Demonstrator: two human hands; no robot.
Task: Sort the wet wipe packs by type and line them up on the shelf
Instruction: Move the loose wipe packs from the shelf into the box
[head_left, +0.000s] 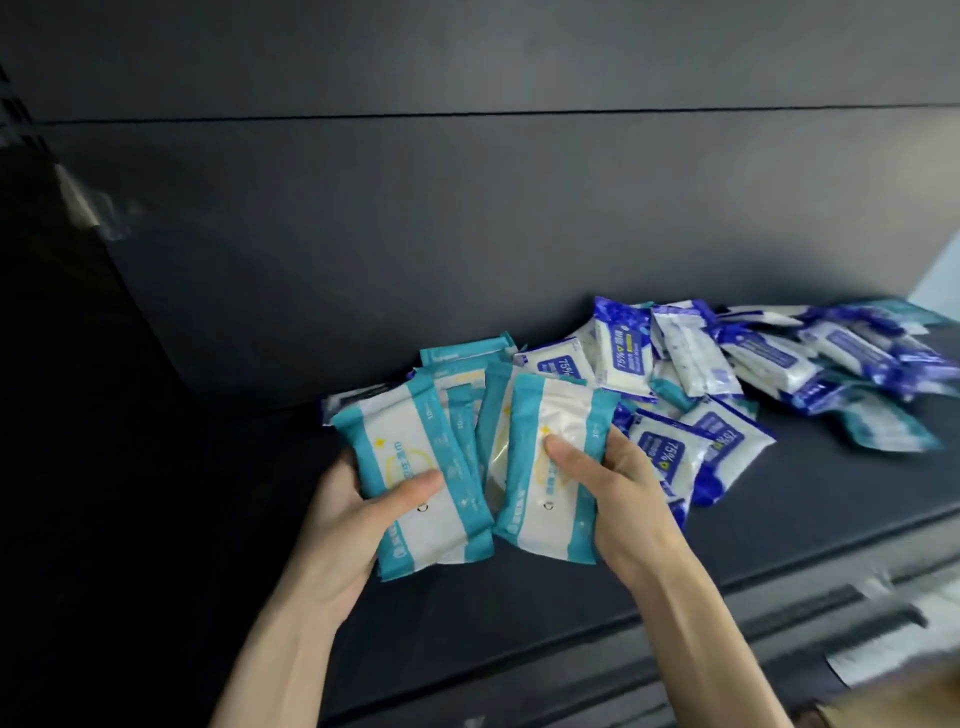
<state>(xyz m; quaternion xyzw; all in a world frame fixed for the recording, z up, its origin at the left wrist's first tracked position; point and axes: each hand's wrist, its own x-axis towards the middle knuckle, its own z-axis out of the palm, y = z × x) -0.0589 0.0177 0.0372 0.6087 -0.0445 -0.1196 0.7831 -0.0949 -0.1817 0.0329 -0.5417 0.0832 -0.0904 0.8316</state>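
My left hand (358, 525) grips a teal-and-white wet wipe pack (415, 467), thumb across its front. My right hand (618, 493) grips another teal-and-white pack (550, 431), thumb pressed on its middle. Both packs are held side by side just above the dark shelf (519, 603). Behind them stand several more teal packs (467, 364), overlapping each other. To the right lies a loose heap of dark-blue-and-white packs marked 75% (670, 457), spreading toward the far right (831, 353). One teal pack (888, 426) lies among the blue ones.
The shelf's dark back wall (467, 234) rises right behind the packs. A dark side panel (62, 364) closes the left. The shelf's front edge (779, 582) runs diagonally at lower right, with white label strips (872, 660) below it.
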